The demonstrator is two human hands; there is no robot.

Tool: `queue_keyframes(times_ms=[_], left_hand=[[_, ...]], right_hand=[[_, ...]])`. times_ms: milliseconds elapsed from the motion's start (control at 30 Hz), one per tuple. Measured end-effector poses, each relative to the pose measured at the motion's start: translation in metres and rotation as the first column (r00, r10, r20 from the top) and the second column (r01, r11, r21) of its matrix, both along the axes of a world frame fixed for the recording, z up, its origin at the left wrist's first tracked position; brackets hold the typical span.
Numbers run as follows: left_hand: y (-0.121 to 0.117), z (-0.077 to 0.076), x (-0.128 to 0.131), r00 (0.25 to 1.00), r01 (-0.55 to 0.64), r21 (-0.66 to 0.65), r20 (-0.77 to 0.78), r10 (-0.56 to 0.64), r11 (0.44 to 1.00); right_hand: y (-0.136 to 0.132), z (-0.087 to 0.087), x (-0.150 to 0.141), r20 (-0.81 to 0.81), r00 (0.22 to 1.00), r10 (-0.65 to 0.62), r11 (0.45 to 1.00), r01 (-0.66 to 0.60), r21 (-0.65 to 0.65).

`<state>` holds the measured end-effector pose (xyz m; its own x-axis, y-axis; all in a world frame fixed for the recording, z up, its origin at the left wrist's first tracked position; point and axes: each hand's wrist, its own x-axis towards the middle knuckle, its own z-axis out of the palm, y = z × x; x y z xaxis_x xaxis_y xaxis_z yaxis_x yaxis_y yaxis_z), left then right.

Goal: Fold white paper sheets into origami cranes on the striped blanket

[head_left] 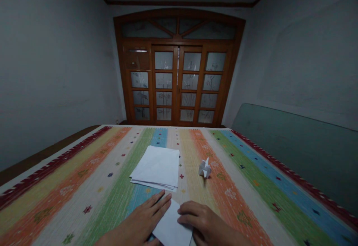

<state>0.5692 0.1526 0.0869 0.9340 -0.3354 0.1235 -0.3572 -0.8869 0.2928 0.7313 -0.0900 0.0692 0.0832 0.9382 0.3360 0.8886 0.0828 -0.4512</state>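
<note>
While the left hand [137, 216] lies flat and open and the right hand [207, 223] curls, grip unclear, a white paper [172, 225] sits between them, one corner pointing far.

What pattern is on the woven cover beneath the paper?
The woven cover has multicoloured lengthwise stripes with small scattered motifs, shown best in the head view.
</note>
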Motion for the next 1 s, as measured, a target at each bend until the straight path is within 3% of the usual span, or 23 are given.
queue_keyframes(times_ms=[100,233,467,767,1000], left_hand=[[-0.001,0.003,-0.002,1.000,0.004,0.002,-0.006,-0.004,1.000],[-0.002,0.010,-0.002,0.999,0.040,0.006,0.002,-0.040,0.999],[0.006,0.017,-0.001,0.986,0.136,-0.027,0.098,-0.132,0.990],[0.013,0.001,-0.007,0.948,0.145,-0.166,0.305,-0.089,0.975],[0.003,0.012,-0.006,0.981,0.053,-0.211,0.194,-0.011,0.976]], right_hand=[[-0.009,0.012,0.002,0.003,0.999,0.039,0.998,-0.039,-0.058],[-0.016,0.013,0.008,0.016,0.997,0.081,0.992,-0.079,-0.103],[-0.011,0.013,0.005,0.052,0.993,0.110,0.993,-0.107,-0.050],[-0.010,0.005,0.008,0.097,0.987,0.129,0.989,-0.135,0.058],[-0.012,0.002,0.010,-0.011,0.997,0.081,0.993,-0.080,0.086]])
